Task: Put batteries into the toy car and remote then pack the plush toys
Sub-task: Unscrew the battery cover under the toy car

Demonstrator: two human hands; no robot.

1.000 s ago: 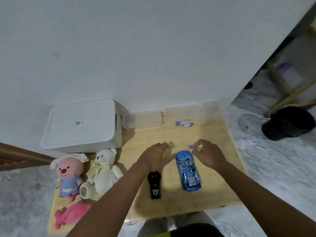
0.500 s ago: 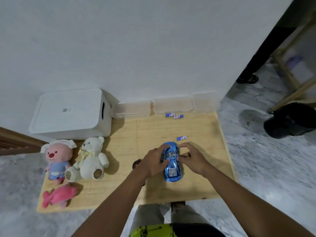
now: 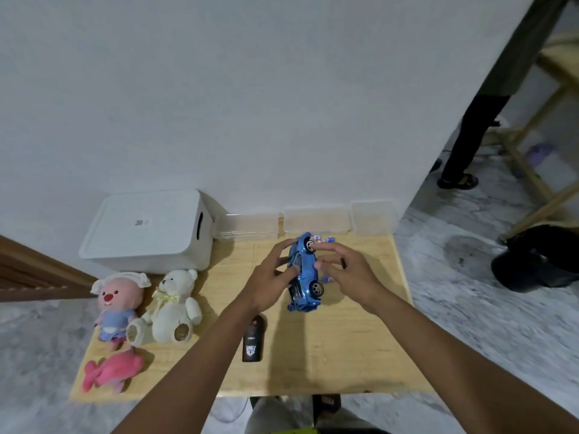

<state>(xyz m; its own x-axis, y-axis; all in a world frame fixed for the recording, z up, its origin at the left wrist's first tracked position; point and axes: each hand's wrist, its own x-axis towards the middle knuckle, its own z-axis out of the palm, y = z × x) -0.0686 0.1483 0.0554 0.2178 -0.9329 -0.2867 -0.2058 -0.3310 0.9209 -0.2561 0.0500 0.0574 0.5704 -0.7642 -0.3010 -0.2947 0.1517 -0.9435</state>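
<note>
I have lifted the blue toy car (image 3: pixel 304 273) off the wooden table (image 3: pixel 354 343), where it lay flat half a second ago, and tipped it on its side, wheels facing right. My left hand (image 3: pixel 270 279) clamps its roof side; my right hand (image 3: pixel 346 270) rests spread-fingered beside the underside, gripping nothing I can discern. This exposes the battery compartment. Loose batteries (image 3: pixel 324 238) lie just beyond; the black remote (image 3: pixel 253 339) waits nearer, untouched.

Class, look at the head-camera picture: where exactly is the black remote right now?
The black remote lies flat on the wooden table, under the left forearm, right of the white teddy bear and nearer the person than the blue toy car.
</note>
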